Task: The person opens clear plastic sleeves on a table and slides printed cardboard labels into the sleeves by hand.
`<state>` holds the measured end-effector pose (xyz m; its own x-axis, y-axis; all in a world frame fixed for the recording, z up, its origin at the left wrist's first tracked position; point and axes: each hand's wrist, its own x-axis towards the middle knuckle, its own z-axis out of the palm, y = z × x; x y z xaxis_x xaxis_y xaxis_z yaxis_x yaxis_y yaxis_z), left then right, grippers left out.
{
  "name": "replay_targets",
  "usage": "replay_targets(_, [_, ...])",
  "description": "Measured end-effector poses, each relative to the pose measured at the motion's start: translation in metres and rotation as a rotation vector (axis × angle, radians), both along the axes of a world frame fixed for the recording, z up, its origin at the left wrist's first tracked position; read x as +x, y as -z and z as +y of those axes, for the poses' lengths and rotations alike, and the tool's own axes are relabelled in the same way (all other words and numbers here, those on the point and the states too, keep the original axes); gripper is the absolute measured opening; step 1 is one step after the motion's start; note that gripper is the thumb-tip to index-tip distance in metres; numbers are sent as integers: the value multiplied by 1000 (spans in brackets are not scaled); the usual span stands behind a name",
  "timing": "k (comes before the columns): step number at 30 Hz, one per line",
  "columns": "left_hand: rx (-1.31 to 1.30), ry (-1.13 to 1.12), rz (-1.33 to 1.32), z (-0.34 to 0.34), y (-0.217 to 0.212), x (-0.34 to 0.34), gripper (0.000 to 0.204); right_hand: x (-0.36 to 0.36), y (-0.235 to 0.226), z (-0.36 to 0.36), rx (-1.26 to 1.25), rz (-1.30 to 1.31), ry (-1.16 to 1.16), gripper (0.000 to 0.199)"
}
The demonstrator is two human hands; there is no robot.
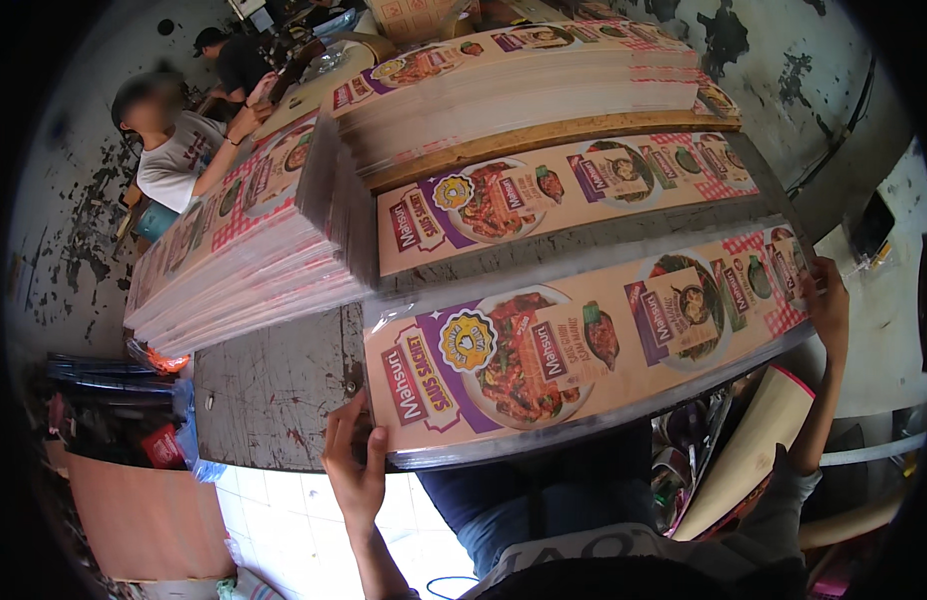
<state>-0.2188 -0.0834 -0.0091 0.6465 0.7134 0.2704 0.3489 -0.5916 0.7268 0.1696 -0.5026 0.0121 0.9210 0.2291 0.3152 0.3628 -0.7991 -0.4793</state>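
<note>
A long printed food banner (604, 345), tan with purple and red-checked parts and bowls of food, lies on top of a thin stack at the near edge of the table. Clear plastic shows along its sides. My left hand (352, 462) holds the near left corner, thumb against the edge and fingers at the left end. At the far right end, my right hand (829, 310) grips the short edge, its fingertips partly hidden. Just beyond lies a second matching banner (564, 200), flat on the scuffed grey tabletop (274, 400), untouched by either hand.
A tall stack of banners (254, 250) stands at the left, and another long stack (524, 95) lies behind a wooden strip (554, 140). Two people sit at the far left. A rolled cream sheet (749, 450) leans below the table's right side; a brown carton (144, 520) is lower left.
</note>
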Motion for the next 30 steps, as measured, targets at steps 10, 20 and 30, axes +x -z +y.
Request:
replay_targets(10, [78, 30, -126, 0, 7, -1, 45, 13, 15, -27, -10, -37, -29, 36])
replay_targets(20, [-274, 70, -143, 12, -5, 13, 23, 16, -15, -35, 502, 528, -288, 44])
replay_targets(30, [-324, 51, -167, 11, -10, 12, 22, 0, -14, -40, 892, 629, -449, 49])
